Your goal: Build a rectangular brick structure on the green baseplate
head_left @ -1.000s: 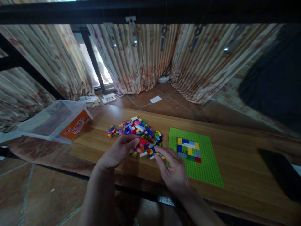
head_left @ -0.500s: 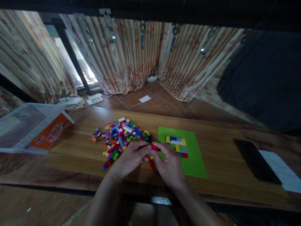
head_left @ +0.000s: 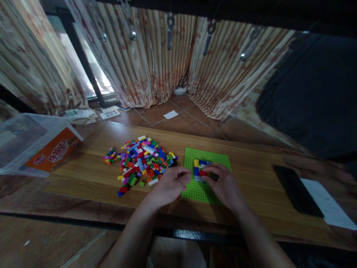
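My right hand [head_left: 224,182] is over the green baseplate [head_left: 189,191], its thumb and fingers closed on a red brick [head_left: 203,173]. The brick is at the block of coloured bricks [head_left: 196,172] built on the plate; whether it touches them I cannot tell. Yellow, blue and light-blue bricks show there, and my right hand covers the rest. Beside the plate's left edge hovers my left hand [head_left: 173,184], fingers loosely bent and apart, with nothing visible in them. A heap of loose mixed bricks [head_left: 145,158] lies just left of it.
A clear plastic bin [head_left: 16,149] with an orange label stands at the wooden table's [head_left: 92,175] left end. To the right lie a dark flat slab [head_left: 297,191] and a white sheet [head_left: 329,203]. Curtains [head_left: 167,67] hang behind.
My hands have parted. The right one has moved right with the red brick, from beside the heap to the bricks on the baseplate. My left hand has let go and shifted slightly right.
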Demonstrator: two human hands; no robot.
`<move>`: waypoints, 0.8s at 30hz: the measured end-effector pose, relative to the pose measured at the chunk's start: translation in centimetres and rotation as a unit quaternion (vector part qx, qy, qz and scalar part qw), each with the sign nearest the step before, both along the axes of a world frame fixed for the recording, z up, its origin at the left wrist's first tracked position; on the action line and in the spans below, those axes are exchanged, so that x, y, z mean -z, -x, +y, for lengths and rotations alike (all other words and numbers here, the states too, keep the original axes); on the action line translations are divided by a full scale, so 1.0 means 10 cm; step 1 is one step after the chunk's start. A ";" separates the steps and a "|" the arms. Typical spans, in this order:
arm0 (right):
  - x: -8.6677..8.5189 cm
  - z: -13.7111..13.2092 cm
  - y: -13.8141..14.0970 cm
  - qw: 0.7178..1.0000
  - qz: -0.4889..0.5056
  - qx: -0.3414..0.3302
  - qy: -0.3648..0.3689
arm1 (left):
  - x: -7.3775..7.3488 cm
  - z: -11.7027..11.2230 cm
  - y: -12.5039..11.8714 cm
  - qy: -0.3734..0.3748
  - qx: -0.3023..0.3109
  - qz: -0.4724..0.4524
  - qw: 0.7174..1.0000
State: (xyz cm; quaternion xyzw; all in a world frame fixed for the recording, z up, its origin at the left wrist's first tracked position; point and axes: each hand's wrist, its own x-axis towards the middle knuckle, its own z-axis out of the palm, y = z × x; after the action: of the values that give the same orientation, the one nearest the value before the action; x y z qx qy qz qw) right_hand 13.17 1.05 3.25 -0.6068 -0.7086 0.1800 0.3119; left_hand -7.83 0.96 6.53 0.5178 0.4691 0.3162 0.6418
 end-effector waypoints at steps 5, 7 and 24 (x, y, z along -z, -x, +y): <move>0.03 0.04 0.00 1.000 -0.001 0.004 0.015 | 0.07 0.01 -0.01 -0.028 0.034 0.026 0.999; 0.02 0.05 0.00 1.000 -0.008 0.012 0.027 | 0.08 0.02 -0.01 -0.035 0.039 0.038 0.998; -0.04 0.03 0.00 0.998 -0.014 0.017 0.050 | 0.07 0.05 0.03 -0.040 0.055 0.069 0.995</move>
State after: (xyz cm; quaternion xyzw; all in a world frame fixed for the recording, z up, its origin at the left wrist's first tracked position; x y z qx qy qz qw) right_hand 13.18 1.40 3.62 -0.6363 -0.6926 0.2014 0.2737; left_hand -8.14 1.41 5.86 0.5888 0.4695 0.2627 0.6032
